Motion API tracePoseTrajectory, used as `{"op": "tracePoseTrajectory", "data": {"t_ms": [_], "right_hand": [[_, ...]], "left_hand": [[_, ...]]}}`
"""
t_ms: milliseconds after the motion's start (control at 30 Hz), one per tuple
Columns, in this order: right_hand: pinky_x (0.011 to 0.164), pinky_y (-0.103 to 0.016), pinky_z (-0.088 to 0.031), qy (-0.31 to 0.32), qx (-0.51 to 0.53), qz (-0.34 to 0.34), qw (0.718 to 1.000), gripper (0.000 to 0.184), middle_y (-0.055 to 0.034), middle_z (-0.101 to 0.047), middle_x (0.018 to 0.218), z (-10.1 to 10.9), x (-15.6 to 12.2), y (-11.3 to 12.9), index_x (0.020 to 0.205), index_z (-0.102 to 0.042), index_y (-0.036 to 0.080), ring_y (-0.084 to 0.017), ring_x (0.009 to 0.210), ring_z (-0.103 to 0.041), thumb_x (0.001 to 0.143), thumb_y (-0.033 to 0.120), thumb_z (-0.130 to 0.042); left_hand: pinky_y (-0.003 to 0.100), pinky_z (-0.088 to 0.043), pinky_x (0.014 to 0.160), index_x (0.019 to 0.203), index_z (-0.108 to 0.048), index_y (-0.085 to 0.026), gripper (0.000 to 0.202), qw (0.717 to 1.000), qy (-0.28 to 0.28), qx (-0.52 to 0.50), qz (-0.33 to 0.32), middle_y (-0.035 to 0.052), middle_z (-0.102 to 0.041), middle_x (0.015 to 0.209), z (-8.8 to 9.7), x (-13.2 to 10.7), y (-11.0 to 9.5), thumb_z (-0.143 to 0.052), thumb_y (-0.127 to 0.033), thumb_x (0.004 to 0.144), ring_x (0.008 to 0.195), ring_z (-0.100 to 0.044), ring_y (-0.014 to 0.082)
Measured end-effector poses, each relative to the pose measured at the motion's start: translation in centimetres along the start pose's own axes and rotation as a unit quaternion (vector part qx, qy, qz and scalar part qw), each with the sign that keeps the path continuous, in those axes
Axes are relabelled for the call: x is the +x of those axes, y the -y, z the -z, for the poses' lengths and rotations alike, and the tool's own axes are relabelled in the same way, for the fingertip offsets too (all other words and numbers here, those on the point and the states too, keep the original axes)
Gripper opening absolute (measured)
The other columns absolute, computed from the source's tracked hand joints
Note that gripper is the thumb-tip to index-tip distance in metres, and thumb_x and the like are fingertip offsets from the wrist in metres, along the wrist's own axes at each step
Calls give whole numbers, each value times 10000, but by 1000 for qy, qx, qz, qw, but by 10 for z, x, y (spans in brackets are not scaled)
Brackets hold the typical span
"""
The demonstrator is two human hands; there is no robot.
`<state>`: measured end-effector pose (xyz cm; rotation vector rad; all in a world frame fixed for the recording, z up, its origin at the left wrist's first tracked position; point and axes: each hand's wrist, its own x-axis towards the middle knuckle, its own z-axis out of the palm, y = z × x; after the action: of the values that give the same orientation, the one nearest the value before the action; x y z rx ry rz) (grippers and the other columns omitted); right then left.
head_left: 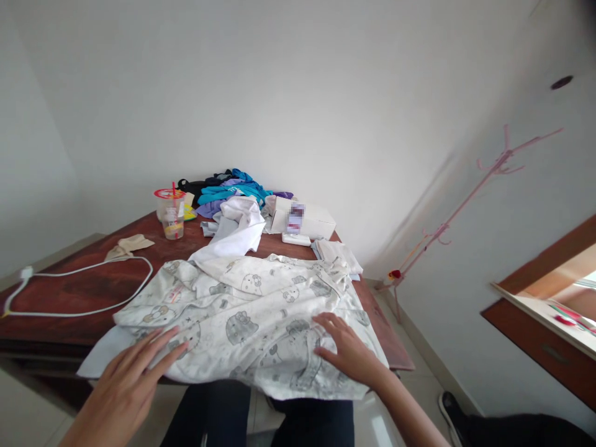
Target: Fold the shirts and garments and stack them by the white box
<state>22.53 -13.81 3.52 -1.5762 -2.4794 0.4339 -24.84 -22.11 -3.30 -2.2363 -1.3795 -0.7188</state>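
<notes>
A white shirt-like garment [265, 310] printed with grey cartoon cats lies spread and wrinkled across the front of the table, its lower edge hanging over the near side. My left hand [135, 366] is at its left front part, fingers stretched out and apart. On the right side of the cloth, my right hand [342, 347] rests with fingers spread, holding nothing. Plain white cloth [105, 354] shows from under the garment at the left front corner. Another white garment [237, 230] lies crumpled just behind it.
Behind lie a pile of blue, purple and black clothes [237, 189], a plastic cup [174, 217] with a straw, a white box [316, 220] and folded cloth [339, 253]. A white cable [79, 313] loops at left. A pink coat stand [447, 226] leans into view at right.
</notes>
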Motion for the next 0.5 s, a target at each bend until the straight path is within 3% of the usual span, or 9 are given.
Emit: {"op": "tracePoseTrajectory", "data": {"t_ms": [133, 233, 367, 500], "right_hand": [[1247, -531, -129, 46, -21, 0, 999, 965, -54, -155, 1700, -29, -23, 9, 1596, -270, 363, -318, 1557, -144, 770, 433, -764], [1245, -560, -74, 44, -16, 3, 999, 995, -42, -101, 1707, -34, -23, 6, 1607, -218, 375, -318, 1565, -91, 774, 481, -753], [1241, -569, -49, 65, 8, 16, 998, 1008, -52, -86, 1705, -26, -20, 4, 1612, -205, 359, -322, 1566, -55, 781, 585, -728], [1244, -558, -29, 70, 27, 16, 997, 1011, -36, -73, 1705, -20, -20, 5, 1612, -200, 367, -304, 1567, -34, 783, 605, -728]], "left_hand": [[418, -349, 1135, 1485, -493, -372, 785, 997, 30, -7, -70, -3, -481, 1549, 5, 17, -45, -401, 16, 810, 1422, -433, 252], [418, -338, 1134, 1506, -463, -376, 825, 990, 65, 1, -127, -6, -475, 1558, -8, 36, -75, -389, 64, 812, 1429, -421, 236], [399, -394, 1028, 1393, -598, -323, 652, 996, 13, -25, -80, 31, -630, 1399, -29, 59, -91, -422, 23, 869, 1265, -556, 241], [421, -418, 977, 1200, -710, -284, 474, 996, -13, -86, -28, 53, -697, 1266, -35, 69, -92, -440, -42, 894, 1153, -599, 259]]}}
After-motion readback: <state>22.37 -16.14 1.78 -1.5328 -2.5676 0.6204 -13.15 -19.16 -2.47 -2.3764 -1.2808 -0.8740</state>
